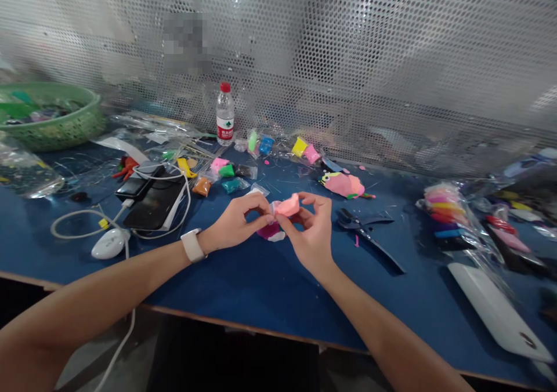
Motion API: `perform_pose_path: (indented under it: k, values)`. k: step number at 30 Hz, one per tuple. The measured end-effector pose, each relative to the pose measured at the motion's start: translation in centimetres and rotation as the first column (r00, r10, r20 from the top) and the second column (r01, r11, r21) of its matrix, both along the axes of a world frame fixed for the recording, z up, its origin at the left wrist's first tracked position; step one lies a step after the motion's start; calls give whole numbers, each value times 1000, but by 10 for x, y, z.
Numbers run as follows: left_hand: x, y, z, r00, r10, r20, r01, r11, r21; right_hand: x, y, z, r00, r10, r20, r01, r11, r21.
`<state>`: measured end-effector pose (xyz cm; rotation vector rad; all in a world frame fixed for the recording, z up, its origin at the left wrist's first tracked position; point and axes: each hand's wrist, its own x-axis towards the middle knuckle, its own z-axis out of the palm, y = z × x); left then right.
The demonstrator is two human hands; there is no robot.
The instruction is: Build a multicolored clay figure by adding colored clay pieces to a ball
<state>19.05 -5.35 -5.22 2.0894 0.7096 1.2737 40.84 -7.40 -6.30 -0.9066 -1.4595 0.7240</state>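
Observation:
Both my hands meet above the middle of the blue table. Between them is a lump of pink clay. My left hand, with a white watch on its wrist, pinches the lump's left end. My right hand pinches its right end with thumb and fingers. Just under the hands lies a magenta and white clay piece on the table.
Black scissors lie right of my hands. A pink clay figure sits behind them. Small bags of coloured clay, a water bottle, phones with a white cable, a green basket and packed clay surround them.

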Motion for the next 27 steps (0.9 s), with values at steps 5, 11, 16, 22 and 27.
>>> perform_pose_path:
  k: [5,11,16,22,27]
  values:
    - [1,-2,-2,994,39,-106,-29,994,101,6,2,4,967,-105,231,82,991,105]
    - [1,-3,-8,973,44,-228,18,964,264,6,-5,13,922,-2,387,-88,973,215]
    - [-2,2,-15,962,40,-269,46,951,306,6,-5,12,908,24,419,-113,975,189]
    - [-5,6,-14,970,32,-241,66,919,388,12,4,12,889,125,439,-223,958,179]
    - [-4,-1,-6,976,-17,-215,90,938,336,15,6,12,870,142,472,-268,940,210]
